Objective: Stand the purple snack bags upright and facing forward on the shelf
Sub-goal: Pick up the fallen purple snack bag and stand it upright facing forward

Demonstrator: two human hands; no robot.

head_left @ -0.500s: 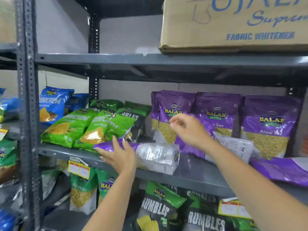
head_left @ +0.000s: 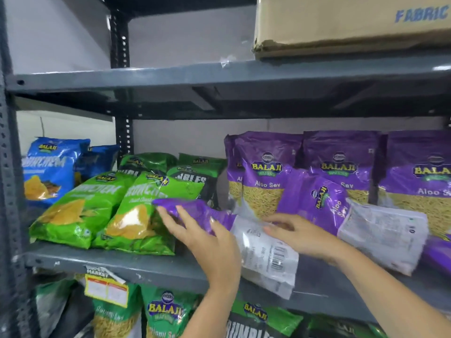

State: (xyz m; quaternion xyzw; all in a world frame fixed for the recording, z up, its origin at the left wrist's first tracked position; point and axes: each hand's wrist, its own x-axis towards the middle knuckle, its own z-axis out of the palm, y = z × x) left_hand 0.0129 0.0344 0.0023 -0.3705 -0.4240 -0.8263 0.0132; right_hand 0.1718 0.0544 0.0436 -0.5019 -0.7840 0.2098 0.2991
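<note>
A purple snack bag (head_left: 266, 252) lies flat on the grey shelf (head_left: 146, 267), back side up, its purple top pointing left. My left hand (head_left: 207, 240) rests on its purple end with fingers spread. My right hand (head_left: 300, 236) lies on its clear middle, fingers loosely extended. A second purple bag (head_left: 353, 220) lies tilted to the right of my right hand, leaning on the row behind. Three purple Aloo Sev bags (head_left: 266, 176) (head_left: 341, 167) (head_left: 419, 186) stand upright at the back, facing forward. Another purple bag (head_left: 439, 252) lies at the far right edge.
Green snack bags (head_left: 136, 215) lean on the left half of the shelf, blue bags (head_left: 51, 167) behind them. A cardboard box (head_left: 351, 23) sits on the upper shelf. More green bags (head_left: 166, 313) and a yellow price tag (head_left: 106, 290) fill the shelf below.
My right hand has dropped from in front of the standing bags onto the lying bag. My left hand has slid further along its purple end. The camera has moved closer.
</note>
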